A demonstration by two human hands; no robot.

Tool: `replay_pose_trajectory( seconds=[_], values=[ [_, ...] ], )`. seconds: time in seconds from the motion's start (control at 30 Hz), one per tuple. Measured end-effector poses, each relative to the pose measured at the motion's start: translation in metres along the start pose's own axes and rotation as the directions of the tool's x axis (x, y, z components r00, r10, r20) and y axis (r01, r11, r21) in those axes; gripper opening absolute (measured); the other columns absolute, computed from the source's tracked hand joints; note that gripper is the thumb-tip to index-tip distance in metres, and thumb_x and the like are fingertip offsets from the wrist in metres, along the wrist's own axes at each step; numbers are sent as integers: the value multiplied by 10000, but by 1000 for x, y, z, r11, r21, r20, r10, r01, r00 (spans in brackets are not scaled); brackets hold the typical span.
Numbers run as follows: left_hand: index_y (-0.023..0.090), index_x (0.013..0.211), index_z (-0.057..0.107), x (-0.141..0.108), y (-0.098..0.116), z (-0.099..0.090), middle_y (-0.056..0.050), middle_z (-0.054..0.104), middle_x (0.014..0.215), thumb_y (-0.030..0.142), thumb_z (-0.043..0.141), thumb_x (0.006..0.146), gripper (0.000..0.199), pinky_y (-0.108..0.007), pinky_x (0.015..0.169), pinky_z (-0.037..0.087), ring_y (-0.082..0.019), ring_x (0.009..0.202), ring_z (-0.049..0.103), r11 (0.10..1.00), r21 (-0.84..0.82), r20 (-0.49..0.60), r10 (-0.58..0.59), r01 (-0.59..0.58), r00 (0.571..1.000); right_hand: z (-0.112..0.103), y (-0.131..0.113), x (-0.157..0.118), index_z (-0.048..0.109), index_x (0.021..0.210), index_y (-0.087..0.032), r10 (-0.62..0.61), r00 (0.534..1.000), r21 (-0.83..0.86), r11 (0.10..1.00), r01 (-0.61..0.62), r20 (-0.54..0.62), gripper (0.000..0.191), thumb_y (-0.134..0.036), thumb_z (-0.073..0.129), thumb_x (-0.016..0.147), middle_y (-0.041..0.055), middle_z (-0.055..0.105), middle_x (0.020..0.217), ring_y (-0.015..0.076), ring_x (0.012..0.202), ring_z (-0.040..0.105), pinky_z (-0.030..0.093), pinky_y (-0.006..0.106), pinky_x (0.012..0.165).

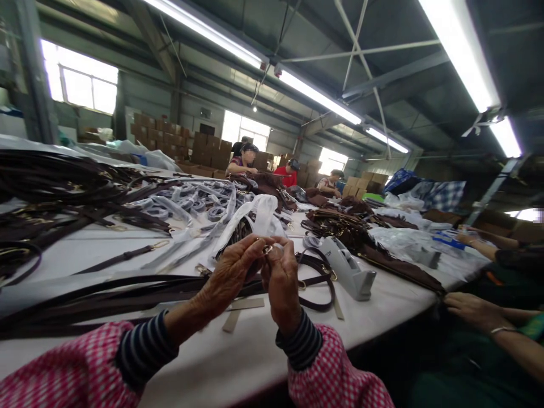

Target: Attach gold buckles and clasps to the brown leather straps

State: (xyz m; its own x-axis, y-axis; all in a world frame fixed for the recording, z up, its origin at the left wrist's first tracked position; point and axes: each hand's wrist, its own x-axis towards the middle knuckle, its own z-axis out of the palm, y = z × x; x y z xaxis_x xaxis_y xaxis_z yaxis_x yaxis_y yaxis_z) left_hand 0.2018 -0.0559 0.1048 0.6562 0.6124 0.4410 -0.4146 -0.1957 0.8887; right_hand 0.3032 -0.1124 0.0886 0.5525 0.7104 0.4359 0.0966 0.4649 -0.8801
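My left hand (pixel 238 266) and my right hand (pixel 281 275) meet above the table, fingertips pinched together on a small gold metal clasp (pixel 267 249). A dark brown strap (pixel 317 283) with gold hardware hangs and curls just right of my right hand; whether it joins the clasp is hidden by my fingers. More long dark straps (pixel 140 283) lie under my left forearm. Behind my hands stands a white plastic bag (pixel 255 215). Two beige strips (pixel 246 304) lie on the table beneath them.
A grey tape dispenser (pixel 348 269) stands right of my hands. Wrapped straps (pixel 199 198) and strap bundles (pixel 51 181) cover the left and back. Brown pieces (pixel 348 224) are piled at the right. Co-workers' hands (pixel 476 309) are at the right edge; other people sit across the table.
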Motion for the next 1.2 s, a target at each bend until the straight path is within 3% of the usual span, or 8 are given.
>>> replay_pose_trajectory(
  seconds=[0.2, 0.33, 0.43, 0.57, 0.67, 0.77, 0.93, 1.2],
  values=[
    [173, 1064, 634, -3, 1, 9, 34, 541, 753, 463, 766, 813, 405, -196, 580, 359, -92, 649, 476, 990, -137, -1, -38, 37, 999, 7, 4, 9, 579, 1170, -251, -90, 992, -33, 996, 87, -86, 288, -430, 485, 965, 53, 682, 1016, 215, 827, 659, 542, 306, 638],
    [141, 941, 661, -1, 10, 6, 70, 438, 615, 490, 768, 796, 392, -192, 481, 209, -51, 512, 313, 990, -119, -43, -84, 78, 996, -3, 3, 7, 658, 1030, -226, -53, 998, -103, 993, 57, 41, 389, -526, 414, 995, 60, 653, 912, 202, 678, 583, 438, 285, 496],
    [141, 852, 652, 0, 7, 0, 75, 375, 592, 518, 725, 822, 385, -206, 475, 157, -52, 510, 265, 992, -80, -35, -105, 102, 994, -13, -7, 3, 686, 1079, -223, -49, 984, -159, 984, 76, 169, 465, -583, 399, 1016, 42, 639, 875, 185, 675, 558, 454, 289, 560],
    [132, 808, 660, -1, -7, -2, 80, 349, 544, 520, 741, 781, 397, -218, 467, 119, -51, 488, 239, 976, -33, 36, -215, 217, 976, -25, -31, 10, 753, 919, -202, -72, 936, -317, 930, 189, 346, 225, -418, 690, 905, 26, 637, 891, 196, 849, 585, 477, 298, 763],
    [127, 866, 686, -4, -13, 1, 73, 402, 554, 461, 765, 762, 359, -213, 454, 142, -50, 477, 268, 958, -49, 81, -279, 283, 957, -28, -45, 21, 727, 703, -176, -69, 919, -348, 913, 215, 387, 186, -303, 729, 838, 11, 607, 792, 169, 769, 572, 459, 279, 697],
    [148, 936, 688, -10, -12, 5, 75, 431, 581, 447, 778, 769, 354, -209, 428, 181, -50, 458, 287, 932, -85, 189, -331, 351, 924, -28, -52, 30, 673, 707, -171, 8, 927, -306, 945, 116, 376, 174, -287, 751, 811, -30, 564, 661, 111, 568, 499, 384, 232, 517],
    [135, 860, 704, -20, -11, 8, 74, 418, 507, 405, 741, 798, 279, -216, 397, 182, -56, 408, 311, 867, -13, 411, -450, 498, 793, -33, -59, 45, 647, 754, -160, 5, 965, -69, 997, 14, 262, 245, -358, 776, 820, -83, 442, 540, 50, 421, 289, 181, 190, 383],
    [148, 700, 624, -17, -23, 9, 83, 368, 517, 440, 739, 763, 319, -224, 406, 124, -50, 424, 247, 855, 83, 355, -506, 513, 786, -63, -44, 40, 679, 856, -179, 249, 908, -5, 965, -263, 337, 286, -407, 834, 781, -44, 588, 675, 51, 459, 404, 267, 149, 374]
  ],
)
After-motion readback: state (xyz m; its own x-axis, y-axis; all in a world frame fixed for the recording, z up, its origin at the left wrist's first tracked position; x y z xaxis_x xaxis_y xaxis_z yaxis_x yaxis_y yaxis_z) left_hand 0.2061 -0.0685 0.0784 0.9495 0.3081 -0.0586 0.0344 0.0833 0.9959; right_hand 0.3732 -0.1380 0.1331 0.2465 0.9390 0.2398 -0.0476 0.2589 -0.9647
